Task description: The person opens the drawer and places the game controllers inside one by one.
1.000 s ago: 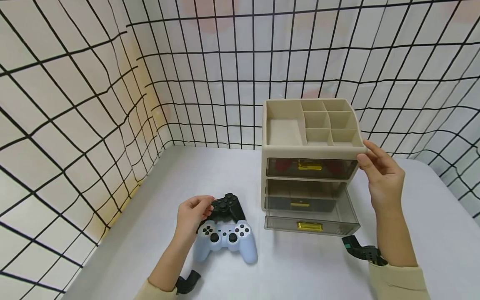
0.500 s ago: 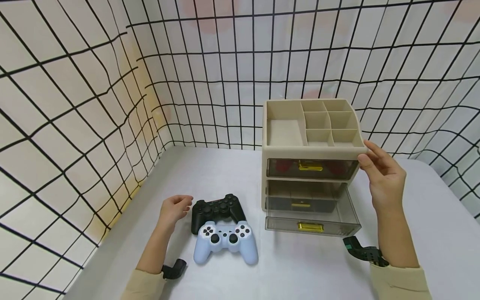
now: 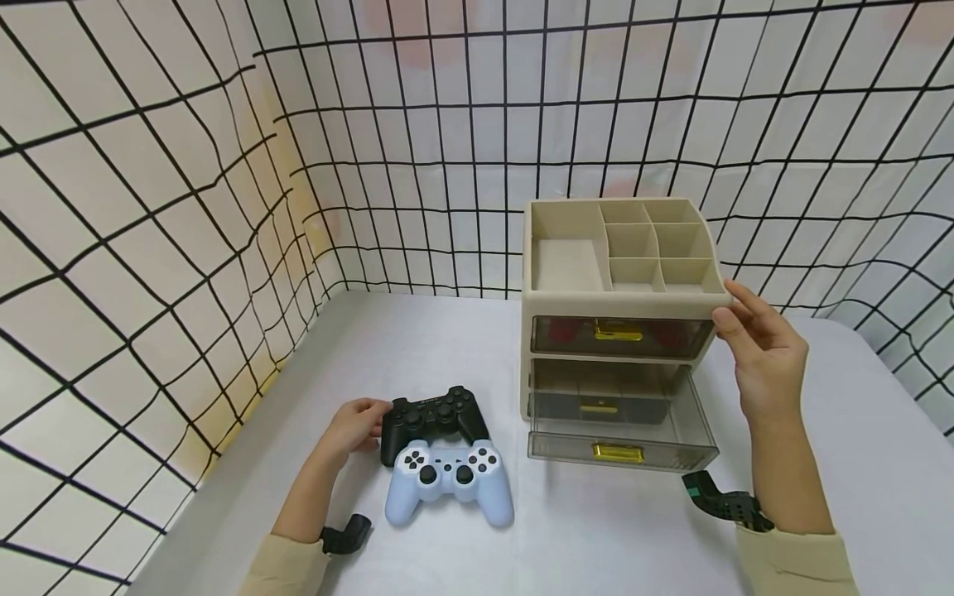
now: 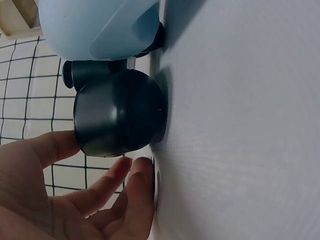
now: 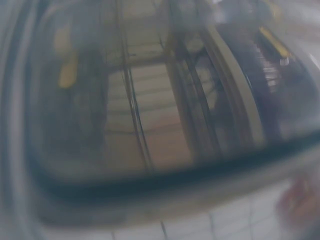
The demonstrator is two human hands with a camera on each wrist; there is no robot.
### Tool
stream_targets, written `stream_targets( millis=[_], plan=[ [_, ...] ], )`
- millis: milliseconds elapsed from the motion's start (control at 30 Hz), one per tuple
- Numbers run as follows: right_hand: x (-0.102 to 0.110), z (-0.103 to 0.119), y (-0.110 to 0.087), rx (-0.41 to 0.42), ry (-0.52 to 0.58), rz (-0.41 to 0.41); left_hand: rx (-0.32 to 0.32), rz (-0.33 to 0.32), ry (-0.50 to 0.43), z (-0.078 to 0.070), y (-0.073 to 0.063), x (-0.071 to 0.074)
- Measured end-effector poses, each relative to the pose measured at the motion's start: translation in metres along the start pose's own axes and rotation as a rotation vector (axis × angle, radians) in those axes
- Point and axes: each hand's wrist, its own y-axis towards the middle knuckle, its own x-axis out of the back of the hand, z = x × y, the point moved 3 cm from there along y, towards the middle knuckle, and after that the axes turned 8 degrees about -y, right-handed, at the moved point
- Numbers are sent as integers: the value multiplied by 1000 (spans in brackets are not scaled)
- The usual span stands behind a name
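Note:
My left hand [image 3: 354, 427] is at the left end of a black game controller [image 3: 426, 420]. In the left wrist view the thumb [image 4: 60, 145] meets the controller's end, and the other fingers reach low beside it, near the table. A light blue game controller [image 3: 448, 480] lies in front, overlapping the black one. On the right stands a beige desktop drawer organizer [image 3: 624, 305]; my right hand [image 3: 768, 356] grips its upper right front corner, thumb in front and fingers along the side. Its lower clear drawer [image 3: 624, 449] is pulled out, with nothing seen inside.
The organizer's upper drawer [image 3: 564, 334] is pushed in, with reddish shapes behind its dark front. Divided compartments [image 3: 633, 242] form its top. Black wire grid [image 3: 477, 157] rises behind and to the left of the white table [image 3: 447, 339].
My left hand moved left, off the top of the black controller, then came back to its left end with lowered fingers. The right hand, organizer and controllers stay in place.

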Motion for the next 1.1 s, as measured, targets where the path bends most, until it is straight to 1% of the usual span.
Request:
stream_targets(
  millis=[133, 233, 433, 533, 667, 833, 933, 1033, 1100],
  plan=[
    [0, 0, 0, -3, -13, 1, -1, 54, 84, -2, -3, -4],
    [1, 0, 0, -8, -22, -1, -12, 91, 130, -3, -5, -8],
    [1, 0, 0, -11, -21, -7, -74, 139, 164, -3, -5, -14],
    [2, 0, 0, -11, -18, -9, -91, 148, 155, -3, -6, -16],
    [2, 0, -1, -12, -22, -12, -107, 131, 159, -4, -6, -17],
    [1, -1, 0, -7, -14, -8, -165, 101, 179, -6, -8, -15],
    [1, -1, 0, 3, -10, -3, -205, 54, 184, -10, -9, -13],
    [1, -1, 0, 9, -19, -2, -242, -18, 191, -13, -10, -11],
    [1, -1, 0, 8, -23, -3, -259, -52, 180, -15, -10, -9]
  ],
)
